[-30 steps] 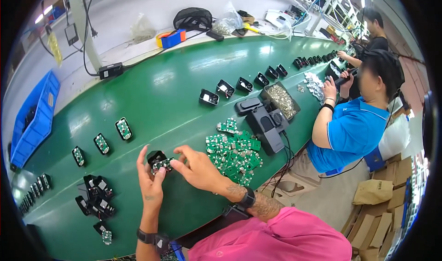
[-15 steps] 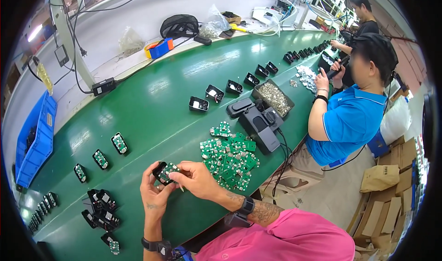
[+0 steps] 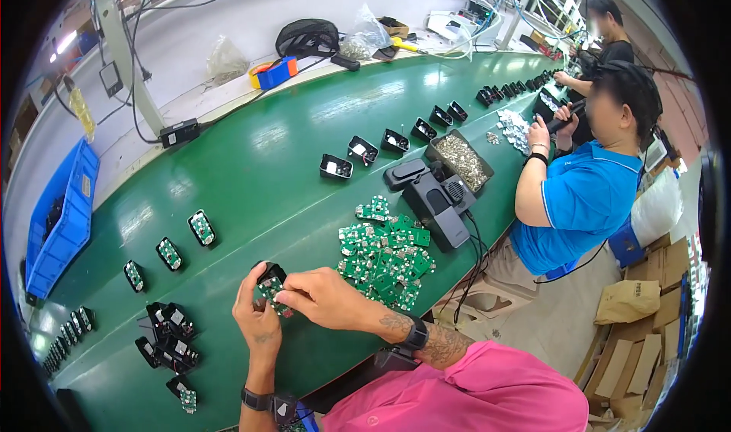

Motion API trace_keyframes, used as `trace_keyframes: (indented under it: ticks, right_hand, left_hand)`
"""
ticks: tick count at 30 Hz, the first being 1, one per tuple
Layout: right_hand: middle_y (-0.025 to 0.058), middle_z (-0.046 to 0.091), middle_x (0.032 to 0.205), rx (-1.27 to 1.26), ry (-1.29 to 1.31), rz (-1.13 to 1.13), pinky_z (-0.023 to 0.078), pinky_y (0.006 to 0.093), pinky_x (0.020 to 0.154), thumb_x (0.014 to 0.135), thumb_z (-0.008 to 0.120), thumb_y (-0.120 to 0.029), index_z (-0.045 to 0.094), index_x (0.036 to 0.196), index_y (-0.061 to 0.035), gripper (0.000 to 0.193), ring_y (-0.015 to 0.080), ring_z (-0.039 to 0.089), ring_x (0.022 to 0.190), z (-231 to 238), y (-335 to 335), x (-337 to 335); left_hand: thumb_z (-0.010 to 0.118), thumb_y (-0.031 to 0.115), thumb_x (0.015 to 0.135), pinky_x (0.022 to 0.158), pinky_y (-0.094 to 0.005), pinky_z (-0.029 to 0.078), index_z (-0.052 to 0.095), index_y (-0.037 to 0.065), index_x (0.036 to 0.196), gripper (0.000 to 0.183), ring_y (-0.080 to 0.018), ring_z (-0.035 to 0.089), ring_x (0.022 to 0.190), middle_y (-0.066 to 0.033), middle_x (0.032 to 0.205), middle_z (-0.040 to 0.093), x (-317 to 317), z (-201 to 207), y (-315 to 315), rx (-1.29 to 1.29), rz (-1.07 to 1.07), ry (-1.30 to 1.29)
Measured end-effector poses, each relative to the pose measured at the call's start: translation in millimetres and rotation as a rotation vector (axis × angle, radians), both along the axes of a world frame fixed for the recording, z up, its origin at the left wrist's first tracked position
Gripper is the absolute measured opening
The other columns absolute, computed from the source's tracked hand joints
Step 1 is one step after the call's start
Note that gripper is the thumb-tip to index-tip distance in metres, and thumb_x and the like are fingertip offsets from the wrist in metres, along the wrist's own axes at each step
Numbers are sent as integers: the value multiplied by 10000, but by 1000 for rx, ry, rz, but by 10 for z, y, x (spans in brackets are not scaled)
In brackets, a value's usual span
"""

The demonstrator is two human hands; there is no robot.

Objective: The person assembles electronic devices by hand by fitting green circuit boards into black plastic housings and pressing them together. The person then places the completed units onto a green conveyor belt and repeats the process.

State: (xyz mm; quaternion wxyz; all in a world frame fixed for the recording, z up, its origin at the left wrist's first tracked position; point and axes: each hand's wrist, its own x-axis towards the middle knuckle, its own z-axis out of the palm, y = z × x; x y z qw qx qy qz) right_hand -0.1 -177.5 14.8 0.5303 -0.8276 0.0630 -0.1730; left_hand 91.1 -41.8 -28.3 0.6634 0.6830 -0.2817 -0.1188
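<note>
My left hand (image 3: 256,318) grips a small black plastic housing (image 3: 271,268) above the green bench. A green circuit board (image 3: 270,286) sits at the housing's opening, partly inside and tilted. My right hand (image 3: 324,299) pinches the near end of this board, and its fingertips cover part of it. Whether any wire is pinched there too, I cannot make out. Right of my hands lies a heap of green circuit boards (image 3: 384,260). On the left, a cluster of black housings (image 3: 167,337) lies near a loose circuit board (image 3: 188,400).
Housings with boards (image 3: 169,254) stand in a line at left, before a blue bin (image 3: 65,215). Open housings (image 3: 336,166) run toward the far right. A black device (image 3: 435,211) with cables and a tray of small metal parts (image 3: 461,160) stand beside a person in blue (image 3: 579,192).
My right fingers have shifted from across the board's face to its near end, and the housing has tilted. The whole view has moved slightly. The co-worker in blue still holds a dark object.
</note>
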Motion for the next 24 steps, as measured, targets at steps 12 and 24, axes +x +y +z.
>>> trace_keyframes:
  ticks: [12, 24]
  right_hand:
    - [62, 511, 517, -62, -1, -205, 320, 308, 438, 912, 689, -164, 661, 761, 20, 240, 90, 424, 466, 72, -19, 36]
    - [154, 630, 696, -108, 69, -195, 477, 401, 552, 929, 657, -182, 644, 1111, -19, 244, 308, 628, 596, -13, 13, 92]
  left_hand:
    - [498, -100, 872, 721, -262, 539, 522, 58, 1394, 545, -130, 657, 859, -145, 1199, 653, -12, 84, -68, -57, -37, -33]
    - [527, 86, 1002, 846, -330, 599, 519, 14, 1309, 315, -191, 654, 1025, -133, 1209, 614, -27, 77, -48, -182, -165, 393]
